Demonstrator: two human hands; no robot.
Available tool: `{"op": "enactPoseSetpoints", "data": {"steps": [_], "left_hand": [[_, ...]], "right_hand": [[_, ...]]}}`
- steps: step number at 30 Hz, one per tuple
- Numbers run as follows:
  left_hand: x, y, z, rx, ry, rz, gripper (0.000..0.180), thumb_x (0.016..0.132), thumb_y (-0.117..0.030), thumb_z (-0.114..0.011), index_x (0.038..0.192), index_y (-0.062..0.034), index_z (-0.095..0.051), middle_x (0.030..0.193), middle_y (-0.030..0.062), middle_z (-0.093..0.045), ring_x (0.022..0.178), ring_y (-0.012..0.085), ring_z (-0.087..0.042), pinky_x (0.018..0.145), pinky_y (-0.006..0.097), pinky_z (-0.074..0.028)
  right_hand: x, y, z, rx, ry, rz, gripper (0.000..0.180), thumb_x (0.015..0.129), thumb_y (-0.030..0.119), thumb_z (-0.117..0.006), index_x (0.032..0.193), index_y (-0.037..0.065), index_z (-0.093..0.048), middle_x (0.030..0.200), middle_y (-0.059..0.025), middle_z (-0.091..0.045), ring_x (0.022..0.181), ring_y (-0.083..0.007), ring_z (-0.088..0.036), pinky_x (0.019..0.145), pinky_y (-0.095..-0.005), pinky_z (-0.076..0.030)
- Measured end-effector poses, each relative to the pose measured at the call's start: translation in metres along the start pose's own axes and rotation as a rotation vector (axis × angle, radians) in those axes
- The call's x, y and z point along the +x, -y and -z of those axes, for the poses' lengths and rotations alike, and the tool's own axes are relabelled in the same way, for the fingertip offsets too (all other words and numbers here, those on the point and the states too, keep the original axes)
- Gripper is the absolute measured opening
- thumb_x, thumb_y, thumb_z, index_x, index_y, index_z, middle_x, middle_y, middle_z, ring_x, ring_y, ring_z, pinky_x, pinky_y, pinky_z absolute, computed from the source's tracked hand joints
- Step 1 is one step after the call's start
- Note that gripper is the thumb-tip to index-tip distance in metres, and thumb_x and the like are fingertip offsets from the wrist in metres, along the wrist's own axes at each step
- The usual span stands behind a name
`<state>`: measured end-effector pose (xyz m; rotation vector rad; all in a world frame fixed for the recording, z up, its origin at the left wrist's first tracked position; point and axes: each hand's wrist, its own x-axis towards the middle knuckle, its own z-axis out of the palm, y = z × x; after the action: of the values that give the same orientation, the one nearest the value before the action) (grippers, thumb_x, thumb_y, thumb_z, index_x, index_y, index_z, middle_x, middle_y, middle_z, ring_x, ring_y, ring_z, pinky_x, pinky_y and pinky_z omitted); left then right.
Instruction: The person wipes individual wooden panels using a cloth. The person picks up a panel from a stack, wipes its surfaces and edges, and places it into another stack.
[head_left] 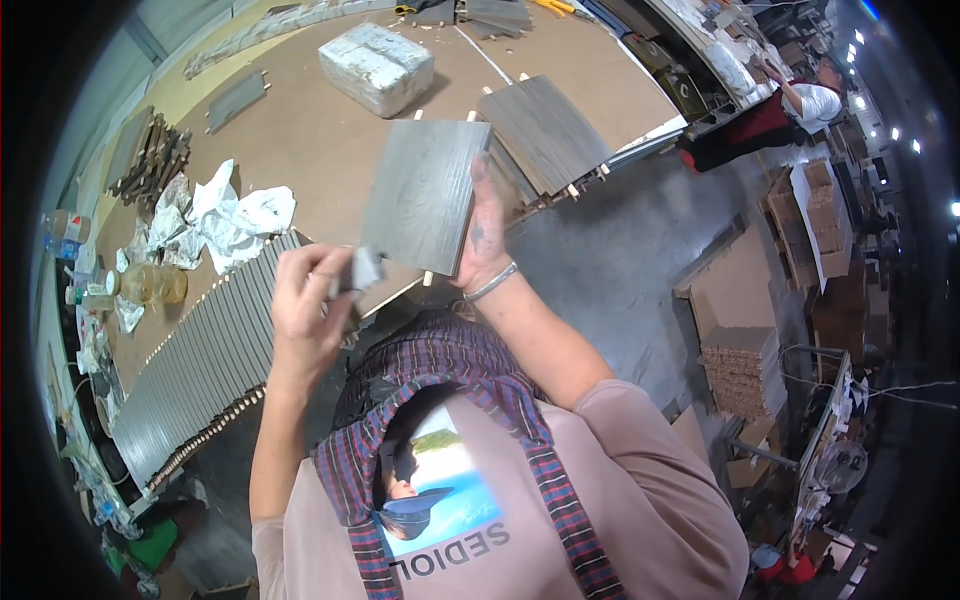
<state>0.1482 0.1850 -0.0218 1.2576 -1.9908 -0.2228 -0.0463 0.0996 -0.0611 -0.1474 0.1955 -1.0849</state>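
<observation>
Head view shows both our forearms raised from the lower edge, bare to the elbow, hands lifted in front of our chest above the brown board worktop (300,130). Our right hand (483,235) is held upright, palm against the back edge of a flat grey wood-grain rectangular panel (425,195), which stands tilted in the air with its face toward us. The right fingers lie pressed along the panel's right edge, gripping it; a thin silver bracelet (492,283) circles that wrist. Our left hand (310,305) is bent at the wrist, its fingers curled and pinched shut on a small grey folded scrap of abrasive sheet or cloth (358,270); we cannot tell which. The scrap touches the panel's lower left corner.

On the worktop to the left stands a clear plastic bottle of yellowish liquid (150,283), near a heap of crumpled white paper (225,220). Just below our left hand, a long row of grey slats packed on edge (200,370) runs toward the lower left. Behind the held panel lies a stack of similar grey panels with wooden dowels at their edges (545,130), and farther back a block wrapped in silvery plastic (377,65).
</observation>
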Motion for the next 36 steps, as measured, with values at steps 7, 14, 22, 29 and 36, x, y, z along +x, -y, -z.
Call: {"op": "enactPoseSetpoints", "data": {"steps": [7, 14, 22, 29, 36], "left_hand": [[0.002, 0.026, -0.001, -0.018, 0.02, 0.059, 0.045, 0.065, 0.008, -0.069, 0.109, 0.0009, -0.062, 0.101, 0.0151, -0.059, 0.095, 0.0325, -0.057, 0.079, 0.039, -0.049], [0.016, 0.029, 0.018, -0.127, -0.122, 0.262, 0.036, 0.073, 0.0, -0.068, 0.109, 0.0052, -0.063, 0.099, 0.0128, -0.063, 0.086, 0.0204, -0.062, 0.079, 0.031, -0.05], [0.063, -0.036, -0.003, -0.282, -0.117, -0.043, 0.039, 0.068, -0.01, -0.076, 0.102, 0.0029, -0.064, 0.094, 0.0153, -0.061, 0.08, 0.026, -0.064, 0.071, 0.033, -0.053], [0.074, 0.048, -0.01, -0.247, -0.247, 0.357, 0.031, 0.073, -0.005, -0.074, 0.102, 0.0036, -0.066, 0.09, 0.0091, -0.062, 0.073, 0.0147, -0.059, 0.067, 0.027, -0.05], [0.04, 0.0, -0.001, -0.155, -0.072, -0.001, 0.039, 0.062, -0.006, -0.074, 0.1, 0.0001, -0.065, 0.089, 0.0116, -0.062, 0.083, 0.0258, -0.061, 0.072, 0.035, -0.051]], "right_hand": [[-0.001, 0.002, 0.002, 0.004, -0.007, -0.001, 0.071, 0.084, 0.055, -0.065, 0.131, 0.005, -0.048, 0.118, -0.0146, -0.061, 0.105, -0.0285, -0.062, 0.091, -0.0459, -0.051], [-0.019, -0.012, 0.057, -0.103, 0.119, -0.12, 0.066, 0.078, 0.033, -0.074, 0.128, -0.003, -0.052, 0.122, -0.0173, -0.061, 0.113, -0.0324, -0.059, 0.098, -0.0484, -0.047], [-0.026, -0.022, 0.019, -0.372, 0.16, -0.21, 0.089, 0.06, 0.02, -0.086, 0.136, 0.004, -0.042, 0.123, -0.0053, -0.056, 0.117, -0.0201, -0.053, 0.103, -0.0332, -0.041], [-0.047, -0.025, 0.027, -0.246, 0.043, -0.283, 0.098, 0.059, 0.013, -0.084, 0.143, 0.0, -0.035, 0.135, -0.0117, -0.051, 0.127, -0.0254, -0.047, 0.11, -0.0362, -0.035], [-0.025, -0.018, 0.003, 0.053, 0.023, -0.188, 0.077, 0.093, 0.065, -0.036, 0.142, 0.006, -0.038, 0.133, -0.0167, -0.054, 0.116, -0.0306, -0.058, 0.099, -0.0476, -0.048]]}}
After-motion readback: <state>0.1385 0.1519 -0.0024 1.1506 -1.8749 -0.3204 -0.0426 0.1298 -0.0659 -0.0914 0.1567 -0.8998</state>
